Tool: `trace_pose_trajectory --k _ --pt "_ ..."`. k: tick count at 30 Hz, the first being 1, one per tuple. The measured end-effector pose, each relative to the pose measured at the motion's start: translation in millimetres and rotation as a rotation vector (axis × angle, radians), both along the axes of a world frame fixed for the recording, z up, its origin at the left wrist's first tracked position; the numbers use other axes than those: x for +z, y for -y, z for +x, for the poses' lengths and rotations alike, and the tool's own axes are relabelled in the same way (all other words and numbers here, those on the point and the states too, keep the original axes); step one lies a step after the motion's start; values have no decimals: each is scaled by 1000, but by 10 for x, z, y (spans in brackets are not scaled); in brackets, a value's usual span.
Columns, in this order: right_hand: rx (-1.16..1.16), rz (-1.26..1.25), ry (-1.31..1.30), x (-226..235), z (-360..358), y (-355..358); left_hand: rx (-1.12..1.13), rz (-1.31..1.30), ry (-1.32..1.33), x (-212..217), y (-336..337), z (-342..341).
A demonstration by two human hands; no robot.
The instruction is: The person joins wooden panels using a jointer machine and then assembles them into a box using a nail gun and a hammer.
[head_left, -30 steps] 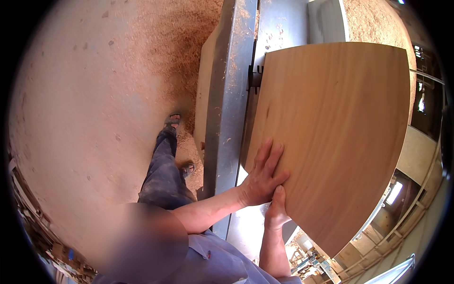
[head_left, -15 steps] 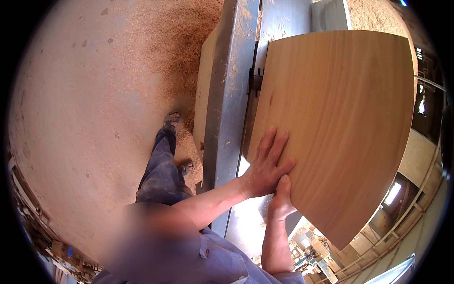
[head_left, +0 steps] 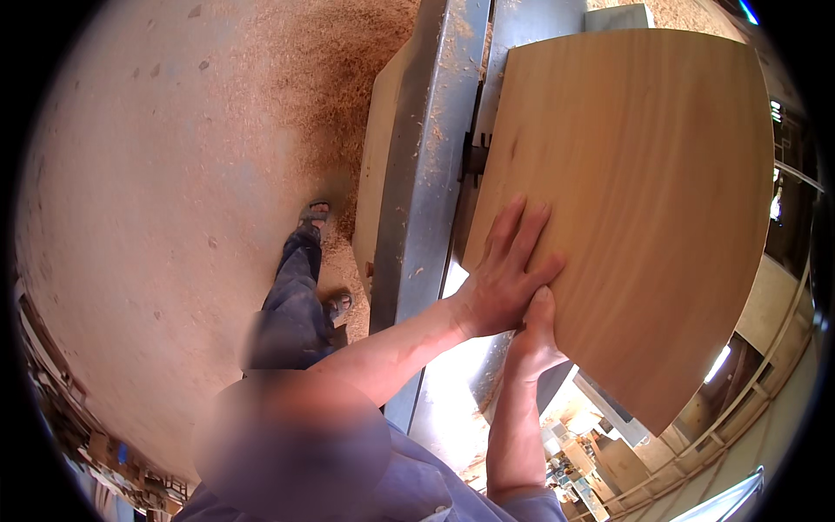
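Observation:
A broad, light-brown wooden board [head_left: 635, 200] stretches across the right half of the head view, over the metal bed of what looks like a jointer [head_left: 435, 165]. My left hand [head_left: 507, 277] lies on the board's face near its left near corner, fingers stretched out. Just beside it, my right hand [head_left: 535, 341] grips the near edge, thumb on top. Its other fingers are hidden behind the board. A dark notched part [head_left: 475, 157] of the machine shows at the board's left edge.
Wood shavings [head_left: 339, 87] cover the floor left of the machine. A grey metal block [head_left: 619, 17] stands beyond the board's far edge. At lower right is a cluttered bench area [head_left: 578, 461]. My sandalled feet [head_left: 315, 211] are on the floor at left.
The board has slid away from me along the machine and slightly to the right. Both hands have moved forward with it, keeping their places on it.

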State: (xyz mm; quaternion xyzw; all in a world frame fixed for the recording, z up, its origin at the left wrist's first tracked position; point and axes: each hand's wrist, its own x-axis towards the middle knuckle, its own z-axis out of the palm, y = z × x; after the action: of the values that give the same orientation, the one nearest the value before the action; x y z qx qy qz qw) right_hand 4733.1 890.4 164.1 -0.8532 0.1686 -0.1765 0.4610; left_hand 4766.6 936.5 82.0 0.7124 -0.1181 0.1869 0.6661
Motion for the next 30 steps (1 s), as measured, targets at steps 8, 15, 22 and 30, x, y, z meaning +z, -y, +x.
trace_pose_trajectory --k 8,15,22,30 --pt "3 -73 68 -34 412 -62 27 62 25 -1 -54 374" --pt "32 -7 111 -51 724 -76 30 75 21 7 -105 650" --pt "15 -60 147 -72 961 -96 42 52 25 11 -118 882" --pt "35 -96 204 -123 1328 -130 74 50 40 -47 -129 1220"
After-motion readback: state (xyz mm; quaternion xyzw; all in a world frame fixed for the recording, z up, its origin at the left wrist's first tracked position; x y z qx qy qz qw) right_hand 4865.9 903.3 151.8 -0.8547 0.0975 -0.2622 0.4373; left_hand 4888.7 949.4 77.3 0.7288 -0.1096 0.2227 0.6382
